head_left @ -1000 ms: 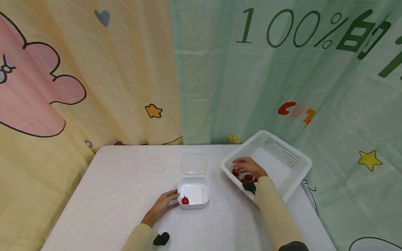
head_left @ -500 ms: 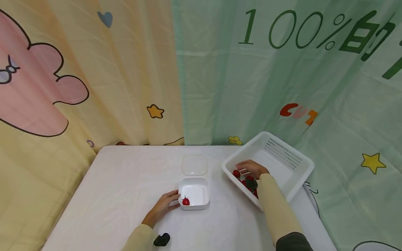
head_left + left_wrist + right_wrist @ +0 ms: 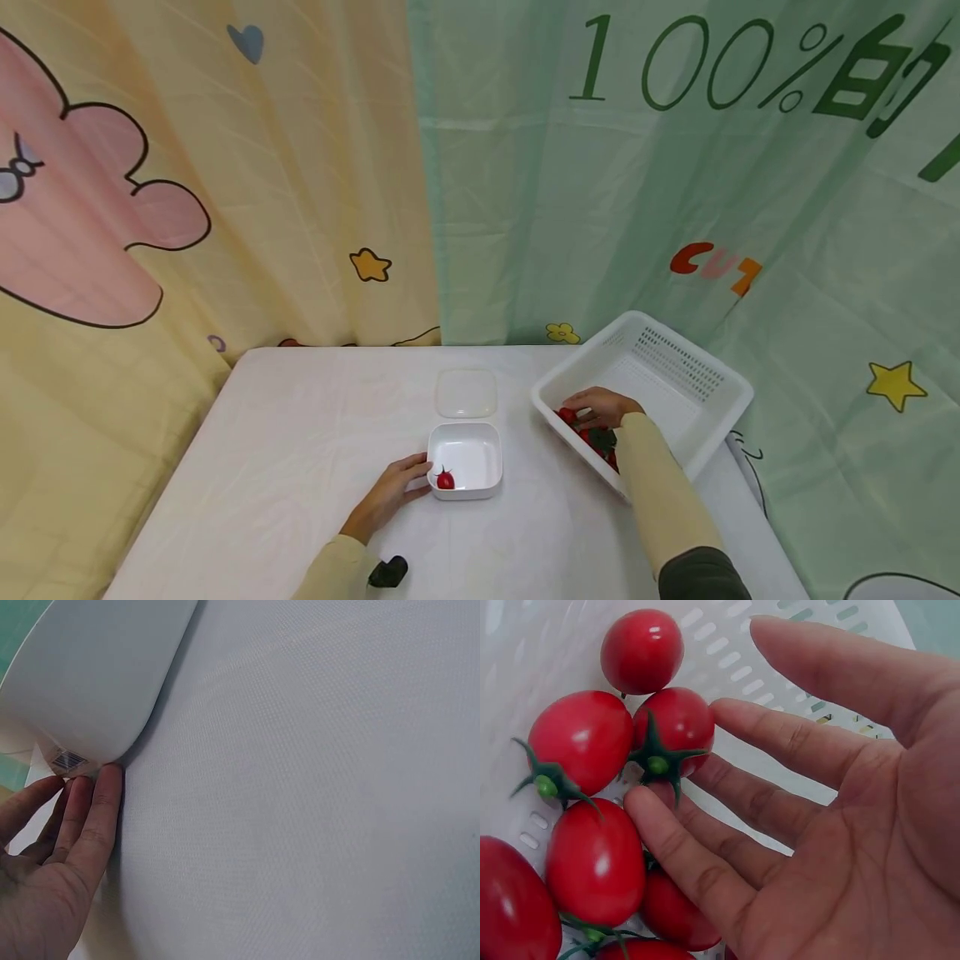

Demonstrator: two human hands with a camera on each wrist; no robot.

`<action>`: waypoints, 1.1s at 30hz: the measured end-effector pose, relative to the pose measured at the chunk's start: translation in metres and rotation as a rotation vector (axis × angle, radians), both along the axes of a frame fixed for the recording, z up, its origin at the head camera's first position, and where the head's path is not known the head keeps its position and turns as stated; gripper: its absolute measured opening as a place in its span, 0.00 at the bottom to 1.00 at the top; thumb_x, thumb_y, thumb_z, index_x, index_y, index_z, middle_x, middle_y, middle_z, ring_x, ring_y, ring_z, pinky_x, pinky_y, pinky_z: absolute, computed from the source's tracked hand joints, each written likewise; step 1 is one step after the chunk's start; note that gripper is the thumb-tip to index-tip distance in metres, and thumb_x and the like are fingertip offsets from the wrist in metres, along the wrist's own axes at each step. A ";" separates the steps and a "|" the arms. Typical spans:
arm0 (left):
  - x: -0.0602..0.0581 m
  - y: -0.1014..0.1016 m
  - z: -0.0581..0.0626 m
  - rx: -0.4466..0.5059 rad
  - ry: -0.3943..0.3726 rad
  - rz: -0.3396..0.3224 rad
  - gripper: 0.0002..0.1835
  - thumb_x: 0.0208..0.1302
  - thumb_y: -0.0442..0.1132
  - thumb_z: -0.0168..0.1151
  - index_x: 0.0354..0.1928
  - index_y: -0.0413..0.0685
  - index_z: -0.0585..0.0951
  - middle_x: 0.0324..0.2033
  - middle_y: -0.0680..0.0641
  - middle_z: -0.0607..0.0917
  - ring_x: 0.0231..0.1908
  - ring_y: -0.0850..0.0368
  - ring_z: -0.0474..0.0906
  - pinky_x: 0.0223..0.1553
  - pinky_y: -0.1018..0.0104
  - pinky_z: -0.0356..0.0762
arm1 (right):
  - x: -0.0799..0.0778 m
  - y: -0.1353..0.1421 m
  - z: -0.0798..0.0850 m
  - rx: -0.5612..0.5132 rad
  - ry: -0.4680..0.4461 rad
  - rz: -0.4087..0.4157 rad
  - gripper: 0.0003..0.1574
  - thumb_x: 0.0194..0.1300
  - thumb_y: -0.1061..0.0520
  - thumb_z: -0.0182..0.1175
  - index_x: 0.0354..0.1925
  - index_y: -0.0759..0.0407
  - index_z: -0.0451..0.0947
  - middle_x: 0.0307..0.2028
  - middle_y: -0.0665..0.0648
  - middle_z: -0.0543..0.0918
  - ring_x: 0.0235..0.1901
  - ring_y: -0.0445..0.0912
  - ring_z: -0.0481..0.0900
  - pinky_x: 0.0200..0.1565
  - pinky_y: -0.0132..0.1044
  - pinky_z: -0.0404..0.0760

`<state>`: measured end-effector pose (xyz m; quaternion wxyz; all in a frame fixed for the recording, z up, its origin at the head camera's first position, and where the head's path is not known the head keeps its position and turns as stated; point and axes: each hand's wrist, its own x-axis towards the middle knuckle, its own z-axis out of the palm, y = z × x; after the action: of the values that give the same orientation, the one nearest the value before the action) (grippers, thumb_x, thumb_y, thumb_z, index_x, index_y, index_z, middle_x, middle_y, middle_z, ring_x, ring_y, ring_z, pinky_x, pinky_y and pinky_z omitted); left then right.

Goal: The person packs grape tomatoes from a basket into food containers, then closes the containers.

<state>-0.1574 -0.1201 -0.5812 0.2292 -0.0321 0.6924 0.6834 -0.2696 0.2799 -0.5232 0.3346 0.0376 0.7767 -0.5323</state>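
My left hand (image 3: pixel 384 498) touches the left side of a small white square box (image 3: pixel 477 493). In the left wrist view, fairly straight fingertips (image 3: pixel 110 776) meet the box's lower corner, beside a small barcode label (image 3: pixel 69 760). One red cherry tomato (image 3: pixel 446 480) lies in the box's front left corner. My right hand (image 3: pixel 840 802) is inside a white slotted basket (image 3: pixel 667 400), palm showing and fingers extended among cherry tomatoes. Its fingertips are right at a tomato with a green star-shaped stem (image 3: pixel 679 724); the thumb stands apart from it.
Several more cherry tomatoes (image 3: pixel 596 859) are gathered along the basket's near left side. Behind the small box lies a translucent lid (image 3: pixel 465 393) on the white-covered table (image 3: pixel 300 442). Printed curtains (image 3: pixel 510 208) hang beyond the table's back edge.
My right hand has moved slightly nearer and lower within the basket, its fingers now down among the tomatoes. The left hand stays at the box, and the tomato in it has not moved.
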 end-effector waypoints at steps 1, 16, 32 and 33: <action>0.000 0.000 0.000 -0.001 0.000 -0.001 0.34 0.71 0.48 0.54 0.67 0.28 0.61 0.64 0.31 0.67 0.59 0.41 0.71 0.58 0.50 0.74 | 0.000 0.000 0.000 -0.001 0.001 -0.001 0.28 0.70 0.55 0.55 0.60 0.74 0.69 0.53 0.64 0.77 0.52 0.57 0.78 0.56 0.49 0.78; -0.001 -0.001 -0.004 0.002 0.008 -0.001 0.35 0.71 0.48 0.54 0.67 0.27 0.61 0.64 0.30 0.66 0.60 0.39 0.70 0.58 0.51 0.74 | 0.000 0.000 0.002 -0.035 0.024 0.004 0.24 0.67 0.59 0.58 0.57 0.73 0.72 0.43 0.58 0.82 0.38 0.47 0.82 0.46 0.44 0.84; -0.001 -0.001 -0.004 0.001 0.016 -0.002 0.34 0.71 0.48 0.53 0.67 0.27 0.62 0.64 0.30 0.67 0.59 0.40 0.70 0.58 0.51 0.74 | 0.009 -0.012 0.017 0.004 0.057 0.050 0.24 0.65 0.58 0.61 0.57 0.67 0.75 0.48 0.60 0.82 0.42 0.51 0.84 0.54 0.52 0.79; -0.001 -0.001 -0.003 -0.001 0.015 0.000 0.33 0.71 0.48 0.53 0.67 0.27 0.62 0.64 0.30 0.67 0.59 0.40 0.70 0.58 0.50 0.74 | 0.009 -0.012 0.018 -0.003 0.062 0.054 0.25 0.65 0.58 0.61 0.58 0.67 0.74 0.49 0.60 0.82 0.42 0.52 0.83 0.54 0.52 0.79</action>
<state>-0.1582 -0.1206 -0.5843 0.2241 -0.0271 0.6943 0.6834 -0.2602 0.2678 -0.5052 0.3248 -0.0002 0.7865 -0.5253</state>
